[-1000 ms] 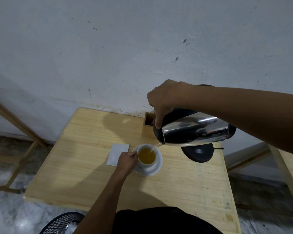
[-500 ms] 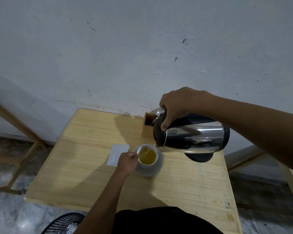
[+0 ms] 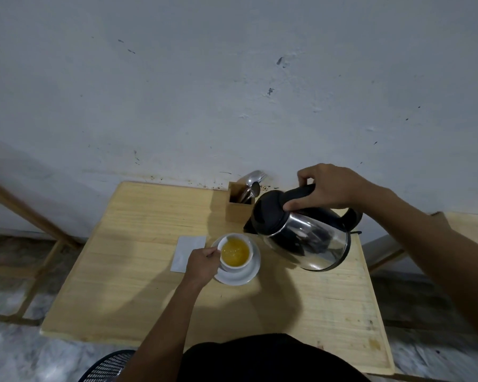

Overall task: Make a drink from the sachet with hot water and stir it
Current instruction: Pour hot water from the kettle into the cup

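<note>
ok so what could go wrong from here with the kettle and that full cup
1. The kettle hangs tilted in the right hand, spout near the cup; a drip could land on the left hand holding the cup.
2. The cup looks well filled with yellow drink, so stirring may slop it into the saucer.
3. Reaching for a spoon in the wooden holder could knock the kettle.

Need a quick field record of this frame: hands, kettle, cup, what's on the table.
left hand: grips cup at its left side
right hand: holds kettle by black handle
kettle: steel, lifted, tilted, spout toward cup, no stream visible
cup: white, on saucer, yellow-orange drink inside
sachet: flat on table, left of cup
spoons: in wooden holder by wall
</note>
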Available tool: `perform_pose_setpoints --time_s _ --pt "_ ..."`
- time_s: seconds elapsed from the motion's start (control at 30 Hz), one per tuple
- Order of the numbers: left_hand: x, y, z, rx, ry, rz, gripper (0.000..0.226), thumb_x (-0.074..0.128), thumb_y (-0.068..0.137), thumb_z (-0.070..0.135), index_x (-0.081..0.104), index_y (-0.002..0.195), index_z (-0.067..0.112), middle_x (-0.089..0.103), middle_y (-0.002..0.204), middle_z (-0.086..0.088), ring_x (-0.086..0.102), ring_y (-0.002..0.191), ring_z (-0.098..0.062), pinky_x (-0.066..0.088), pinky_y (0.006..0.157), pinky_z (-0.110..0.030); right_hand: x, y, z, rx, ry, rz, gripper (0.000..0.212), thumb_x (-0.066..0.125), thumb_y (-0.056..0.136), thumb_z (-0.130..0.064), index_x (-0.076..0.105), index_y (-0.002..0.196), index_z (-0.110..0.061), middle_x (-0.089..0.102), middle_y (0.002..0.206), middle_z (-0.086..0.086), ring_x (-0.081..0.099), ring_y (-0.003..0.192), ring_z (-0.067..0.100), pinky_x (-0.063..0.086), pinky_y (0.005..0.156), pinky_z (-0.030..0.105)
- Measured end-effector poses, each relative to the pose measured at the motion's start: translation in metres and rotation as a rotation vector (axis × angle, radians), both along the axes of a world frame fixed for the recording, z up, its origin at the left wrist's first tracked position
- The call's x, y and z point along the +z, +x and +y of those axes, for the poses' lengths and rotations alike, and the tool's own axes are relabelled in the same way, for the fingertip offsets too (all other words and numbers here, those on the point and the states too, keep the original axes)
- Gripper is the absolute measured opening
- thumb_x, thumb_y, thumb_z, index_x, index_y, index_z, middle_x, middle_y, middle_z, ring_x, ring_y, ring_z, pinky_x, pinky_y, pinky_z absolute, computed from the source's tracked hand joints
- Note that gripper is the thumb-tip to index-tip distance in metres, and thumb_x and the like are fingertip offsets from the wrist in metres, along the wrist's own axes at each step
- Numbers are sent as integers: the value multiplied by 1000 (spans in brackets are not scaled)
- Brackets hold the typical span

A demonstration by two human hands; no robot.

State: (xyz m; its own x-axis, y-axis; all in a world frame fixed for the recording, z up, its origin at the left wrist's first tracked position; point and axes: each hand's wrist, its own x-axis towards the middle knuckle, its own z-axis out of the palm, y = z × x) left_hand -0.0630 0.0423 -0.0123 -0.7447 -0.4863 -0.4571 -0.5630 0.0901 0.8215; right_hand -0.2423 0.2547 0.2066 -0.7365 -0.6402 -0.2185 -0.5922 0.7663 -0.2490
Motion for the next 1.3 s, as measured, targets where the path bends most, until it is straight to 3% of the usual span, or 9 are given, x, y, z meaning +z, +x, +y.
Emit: perform_pose_setpoints --time_s 0.07,0.13,0.23,0.43,0.6,0.7,0.8,0.97,1.3 --pt "2 -2 2 20 3 -8 28 53 91 15 64 68 27 59 70 -11 56 71 -23 52 70 -40 -6 -5 21 -101 -162 -35 57 69 61 -77 56 68 -22 57 60 -7 54 59 12 39 60 31" --pt "0 -3 4 61 -11 -24 35 53 89 14 59 57 29 56 68 -12 54 68 -23 48 68 -35 -16 -9 40 -202 -338 -52 60 67 65 -77 56 64 -18 57 52 -4 52 52 13 39 59 32" --pt "-2 -4 7 118 -32 -41 30 53 86 17 58 57 25 54 65 -10 54 66 -22 48 67 -35 -32 -13 66 -325 -566 -67 58 66 73 -70 54 58 -15 58 45 -6 52 44 7 42 60 32" --pt "-5 -6 11 158 -76 -42 28 53 87 18 61 60 15 56 65 -11 56 68 -23 56 75 -46 -59 -24 114 -465 -928 -112 60 70 78 -55 50 59 -3 49 39 -2 47 37 16 39 49 26" --pt "-1 -8 21 212 -100 -36 32 50 89 16 61 59 12 55 59 -8 56 66 -26 49 69 -36 -82 -32 138 -524 -980 -35 53 71 87 -41 53 62 3 53 43 8 50 37 16 43 51 27" --pt "1 -8 28 227 -145 -34 32 47 90 15 64 66 4 57 59 -8 57 66 -26 43 62 -28 -95 -35 145 -571 -1018 -35 51 71 87 -37 54 64 4 53 39 0 50 38 17 43 48 25" --pt "6 -10 37 234 -242 -37 38 44 91 11 53 55 9 50 54 -6 46 58 -20 34 52 -27 -103 -39 149 -593 -1052 -63 49 71 88 -34 53 64 5 53 39 0 49 38 16 42 45 23" --pt "5 -13 43 272 -310 -53 32 42 92 11 60 66 2 52 59 -10 46 62 -23 36 62 -30 -114 -48 150 -596 -1062 -84 49 71 88 -34 54 66 7 54 41 1 50 39 15 43 46 22" --pt "-1 -16 46 280 -416 -100 39 40 93 14 60 66 -6 59 65 -15 52 65 -26 37 63 -32 -132 -71 162 -578 -1095 -148 46 69 91 -29 53 64 5 54 39 -4 50 36 8 44 45 17"
